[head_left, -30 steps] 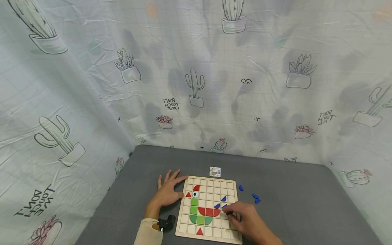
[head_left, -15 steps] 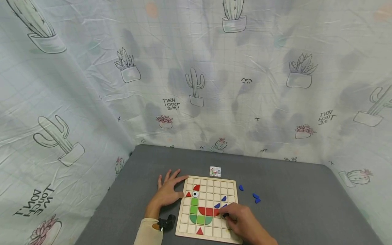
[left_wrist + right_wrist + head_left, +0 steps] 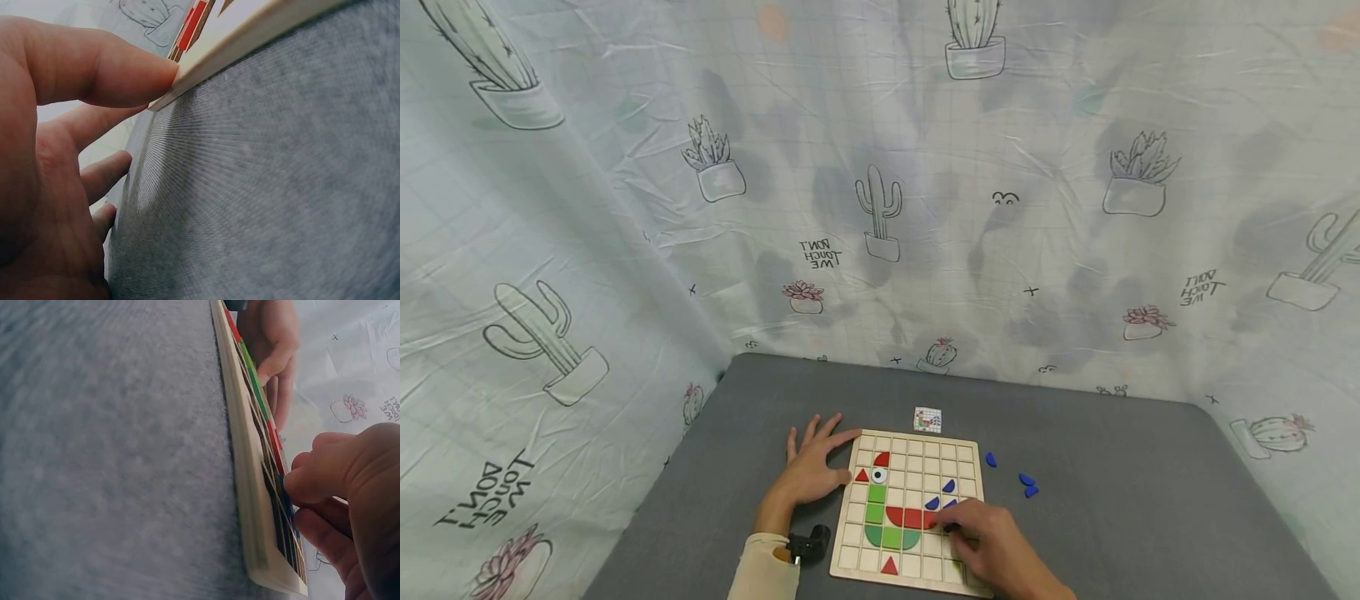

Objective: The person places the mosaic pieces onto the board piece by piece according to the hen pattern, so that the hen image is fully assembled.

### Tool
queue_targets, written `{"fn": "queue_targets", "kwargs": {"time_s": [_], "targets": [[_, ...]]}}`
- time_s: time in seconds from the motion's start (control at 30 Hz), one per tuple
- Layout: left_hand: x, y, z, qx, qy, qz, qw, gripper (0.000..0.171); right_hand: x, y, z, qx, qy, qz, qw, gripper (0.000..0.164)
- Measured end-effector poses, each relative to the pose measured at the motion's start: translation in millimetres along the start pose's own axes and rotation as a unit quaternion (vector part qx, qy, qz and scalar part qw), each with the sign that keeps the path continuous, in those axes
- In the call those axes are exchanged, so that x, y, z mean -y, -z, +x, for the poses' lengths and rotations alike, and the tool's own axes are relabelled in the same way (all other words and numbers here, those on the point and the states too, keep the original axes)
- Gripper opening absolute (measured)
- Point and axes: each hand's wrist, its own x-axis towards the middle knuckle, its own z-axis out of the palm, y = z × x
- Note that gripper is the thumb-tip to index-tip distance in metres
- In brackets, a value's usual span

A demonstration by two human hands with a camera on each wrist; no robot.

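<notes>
A wooden grid board [image 3: 853, 535] lies on the grey table, with a bird-like figure of coloured pieces in its cells. My left hand [image 3: 811, 473] spreads its fingers at the board's left side; in the left wrist view its thumb [image 3: 137, 75] touches the rim. Over the board's right part, my right hand [image 3: 1003, 542] has curled fingers and pinches a small dark blue piece [image 3: 285, 495], mostly hidden by the fingertips. Just left of these fingers is a red quarter-round piece [image 3: 929, 518]. Blue half-round pieces [image 3: 932, 503] sit in cells above it.
Several loose blue pieces [image 3: 1027, 480] lie on the table right of the board. A small picture card [image 3: 927, 420] lies behind the board. A printed cactus curtain [image 3: 880, 325] encloses the table [image 3: 1112, 467].
My right hand has shifted slightly left and down over the board, the dark blue piece moving with it toward the red pieces. The left hand stays where it was.
</notes>
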Motion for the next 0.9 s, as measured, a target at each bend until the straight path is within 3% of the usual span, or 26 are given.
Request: {"fn": "queue_targets", "kwargs": {"time_s": [0.2,0.33,0.67,0.8,0.9], "targets": [[-0.9,1.2,-0.7,0.0,-0.002,-0.003,1.0,0.071,-2,7,-2,-0.03,-0.01,-0.015,0.999,0.045],[-0.9,1.1,-1.1,0.0,-0.004,-0.002,1.0,0.071,-7,18,-3,-0.064,-0.025,-0.053,0.996,0.045],[-2.0,0.9,-0.4,0.0,-0.006,-0.003,1.0,0.071,-34,53,-20,-0.16,-0.076,-0.186,0.966,0.047],[-1.0,0.2,-0.2,-0.001,-0.005,-0.003,1.0,0.07,-45,60,-29,-0.164,-0.096,-0.216,0.958,0.045],[0.1,0.4,-0.5,0.0,-0.004,-0.004,1.0,0.07,-48,59,-35,-0.16,-0.098,-0.22,0.957,0.044]]}}
